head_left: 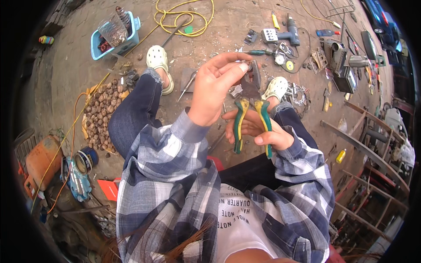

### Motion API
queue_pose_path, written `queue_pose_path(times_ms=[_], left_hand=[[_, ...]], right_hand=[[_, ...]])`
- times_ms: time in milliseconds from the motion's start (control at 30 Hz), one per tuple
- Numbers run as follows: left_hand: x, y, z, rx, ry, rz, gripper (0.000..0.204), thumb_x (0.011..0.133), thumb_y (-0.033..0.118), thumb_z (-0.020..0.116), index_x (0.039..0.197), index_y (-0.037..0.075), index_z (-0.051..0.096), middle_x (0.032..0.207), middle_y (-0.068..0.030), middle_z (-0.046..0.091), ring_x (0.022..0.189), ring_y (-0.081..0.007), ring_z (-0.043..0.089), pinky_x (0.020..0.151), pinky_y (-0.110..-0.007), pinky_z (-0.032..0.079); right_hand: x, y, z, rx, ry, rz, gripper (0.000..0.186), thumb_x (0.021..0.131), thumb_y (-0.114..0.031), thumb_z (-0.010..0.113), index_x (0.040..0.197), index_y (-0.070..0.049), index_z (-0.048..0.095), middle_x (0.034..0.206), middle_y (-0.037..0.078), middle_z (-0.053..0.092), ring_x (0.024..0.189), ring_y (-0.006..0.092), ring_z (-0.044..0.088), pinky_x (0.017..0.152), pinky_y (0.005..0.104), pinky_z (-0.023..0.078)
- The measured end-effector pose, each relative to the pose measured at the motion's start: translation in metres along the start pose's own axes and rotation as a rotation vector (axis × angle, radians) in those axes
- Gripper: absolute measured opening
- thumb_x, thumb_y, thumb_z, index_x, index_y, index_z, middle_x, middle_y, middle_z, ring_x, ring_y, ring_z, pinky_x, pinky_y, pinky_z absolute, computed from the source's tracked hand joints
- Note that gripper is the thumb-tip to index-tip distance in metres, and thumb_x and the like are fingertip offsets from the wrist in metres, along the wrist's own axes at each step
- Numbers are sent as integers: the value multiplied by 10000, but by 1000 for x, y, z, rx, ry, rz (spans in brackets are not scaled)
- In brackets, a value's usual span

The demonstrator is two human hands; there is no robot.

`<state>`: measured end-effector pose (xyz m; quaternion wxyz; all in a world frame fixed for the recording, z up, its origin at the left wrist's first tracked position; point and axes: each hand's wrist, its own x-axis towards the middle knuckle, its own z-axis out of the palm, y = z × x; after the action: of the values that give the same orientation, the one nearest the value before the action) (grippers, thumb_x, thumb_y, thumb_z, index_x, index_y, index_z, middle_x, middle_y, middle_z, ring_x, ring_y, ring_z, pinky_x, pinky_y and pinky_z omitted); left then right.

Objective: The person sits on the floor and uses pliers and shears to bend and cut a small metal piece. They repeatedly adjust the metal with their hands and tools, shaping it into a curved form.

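1. Head view: the pliers [251,92] stand just off the middle of the view, toward 1 o'clock, with their jaws aimed at 12 and the handles trailing toward 6.
2. Step in hand, as I judge it: a small dark part [250,67] is being held up to the jaws and worked with the pliers. Whether the jaws actually bite on it, I cannot tell.
3. The left hand [212,85] comes in from 9 o'clock of the pliers. Its thumb and forefinger are pinched narrow on the part, whose shape is mostly hidden; it shows at about 3 o'clock of those fingertips, right by the jaws.
4. The right hand [280,136] lies at 5 o'clock of the pivot, its fingers curled loosely behind the handles, holding them. The handles are spread rather than squeezed together.
5. The next move, I would say, calls for a steady left pinch, the part seated squarely between the jaws, fingertips clear, then an even squeeze from the right.
6. Around the work: walnuts [103,116] between 9 and 10 o'clock, a screwdriver [187,85] toward 11.
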<state>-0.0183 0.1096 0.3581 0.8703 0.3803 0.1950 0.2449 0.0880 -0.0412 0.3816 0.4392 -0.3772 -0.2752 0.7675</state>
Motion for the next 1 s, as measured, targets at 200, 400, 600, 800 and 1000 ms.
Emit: queue_pose_path(times_ms=[200, 400, 600, 800, 1000], left_hand=[[-2, -2, 7, -94, 67, 30, 264, 853, 22, 624, 1110, -18, 587, 995, -96, 658, 878, -109, 613, 798, -238, 490], [-3, -3, 12, -69, 123, 52, 266, 848, 9, 627, 1107, -18, 573, 996, -98, 653, 890, -120, 615, 790, -232, 497], [-2, -3, 5, -90, 130, 11, 262, 869, 15, 600, 1125, -19, 556, 1037, -103, 651, 927, -146, 635, 809, -260, 523], [7, 5, -13, -292, -48, -272, 250, 873, 27, 594, 1118, -10, 557, 1048, -101, 639, 946, -168, 634, 858, -296, 532], [5, 14, -15, -286, -128, -274, 252, 870, 27, 599, 1116, -4, 559, 1054, -107, 642, 967, -171, 631, 877, -301, 528]], right_hand=[[-2, -1, 0, 23, 2, 3, 773, 766, -348, 603, 1387, 6, 308, 1120, 121, 514, 1056, 229, 516, 973, 357, 375], [-2, -2, -1, 53, 5, 5, 745, 771, -305, 596, 1386, 2, 310, 1160, 132, 520, 1061, 223, 527, 969, 361, 387], [2, -3, -3, 35, 1, 3, 708, 781, -228, 589, 1390, -5, 304, 1196, 137, 518, 1075, 220, 525, 969, 360, 391], [-3, -3, -5, -29, 25, 26, 694, 772, -178, 593, 1383, -5, 313, 1179, 131, 524, 1077, 219, 531, 961, 352, 403], [-6, -6, -9, -63, -2, 37, 747, 743, -174, 635, 1393, -6, 308, 1180, 128, 531, 1063, 214, 544, 947, 352, 422]])
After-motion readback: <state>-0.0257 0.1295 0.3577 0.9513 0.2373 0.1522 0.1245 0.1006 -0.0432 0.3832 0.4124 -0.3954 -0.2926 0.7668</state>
